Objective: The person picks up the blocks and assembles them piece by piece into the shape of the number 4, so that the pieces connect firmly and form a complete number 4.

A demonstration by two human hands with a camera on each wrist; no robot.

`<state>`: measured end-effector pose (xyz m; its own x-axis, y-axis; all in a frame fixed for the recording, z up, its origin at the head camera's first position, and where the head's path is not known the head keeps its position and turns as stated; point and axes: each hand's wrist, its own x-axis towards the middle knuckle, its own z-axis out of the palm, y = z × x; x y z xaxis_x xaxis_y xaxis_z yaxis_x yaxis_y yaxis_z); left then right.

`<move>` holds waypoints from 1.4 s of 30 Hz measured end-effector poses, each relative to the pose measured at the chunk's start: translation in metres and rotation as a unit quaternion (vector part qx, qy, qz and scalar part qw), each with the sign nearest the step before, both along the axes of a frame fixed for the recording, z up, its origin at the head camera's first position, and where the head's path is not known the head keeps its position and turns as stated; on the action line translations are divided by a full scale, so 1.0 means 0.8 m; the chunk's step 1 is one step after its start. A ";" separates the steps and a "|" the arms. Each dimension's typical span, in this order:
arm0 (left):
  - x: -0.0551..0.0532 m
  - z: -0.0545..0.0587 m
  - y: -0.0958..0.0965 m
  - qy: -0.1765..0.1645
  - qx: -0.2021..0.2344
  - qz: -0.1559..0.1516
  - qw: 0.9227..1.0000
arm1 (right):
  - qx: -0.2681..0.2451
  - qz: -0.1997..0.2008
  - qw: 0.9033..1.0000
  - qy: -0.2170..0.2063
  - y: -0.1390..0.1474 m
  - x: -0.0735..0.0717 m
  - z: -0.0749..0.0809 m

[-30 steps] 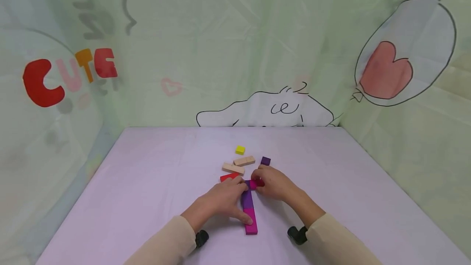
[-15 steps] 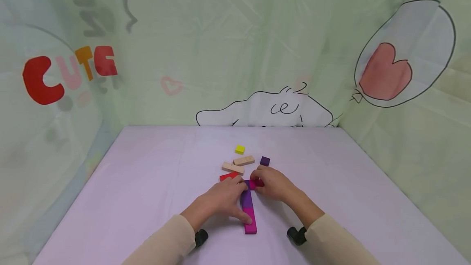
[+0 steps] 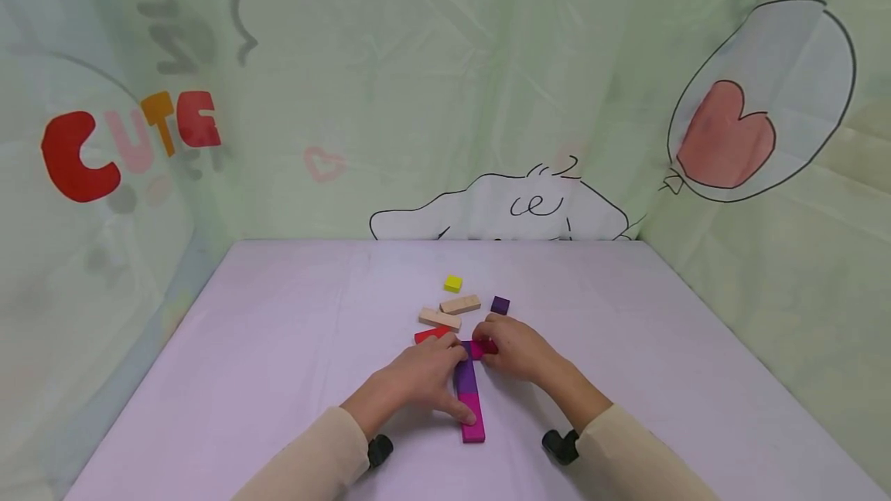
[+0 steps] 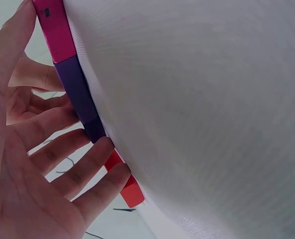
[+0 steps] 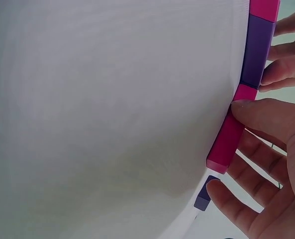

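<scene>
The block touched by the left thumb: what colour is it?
The block is magenta; the head view shows it best.

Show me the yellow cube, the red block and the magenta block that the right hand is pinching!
Yellow cube [image 3: 453, 282]: head view, on its top face.
Red block [image 3: 432, 335]: head view, on its top face.
Magenta block [image 5: 228, 141]: right wrist view, on its long side.

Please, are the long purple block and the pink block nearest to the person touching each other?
Touching. The left wrist view shows it: the purple block meets the pink block end to end, with no gap at the seam.
</scene>
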<state>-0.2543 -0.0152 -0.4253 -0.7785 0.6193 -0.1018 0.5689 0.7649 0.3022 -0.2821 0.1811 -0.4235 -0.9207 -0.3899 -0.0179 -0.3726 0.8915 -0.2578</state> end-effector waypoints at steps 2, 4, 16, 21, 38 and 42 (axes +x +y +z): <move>0.000 -0.001 0.000 0.001 -0.001 -0.001 1.000 | -0.001 0.000 1.000 -0.002 0.000 0.000 0.000; 0.000 -0.001 0.000 0.002 -0.001 -0.002 1.000 | -0.002 0.000 1.000 -0.004 0.000 0.001 0.000; -0.001 -0.004 0.001 0.000 -0.001 -0.002 1.000 | -0.009 -0.003 1.000 -0.013 -0.001 0.006 0.005; -0.001 -0.003 0.002 0.003 0.001 -0.007 1.000 | -0.034 -0.002 0.999 -0.026 0.005 0.014 0.014; -0.003 -0.003 0.000 0.007 0.011 -0.014 1.000 | -0.038 0.054 0.996 -0.059 0.017 0.033 0.001; -0.003 -0.004 -0.001 0.008 0.014 -0.014 1.000 | -0.038 0.050 0.996 -0.063 0.016 0.035 0.000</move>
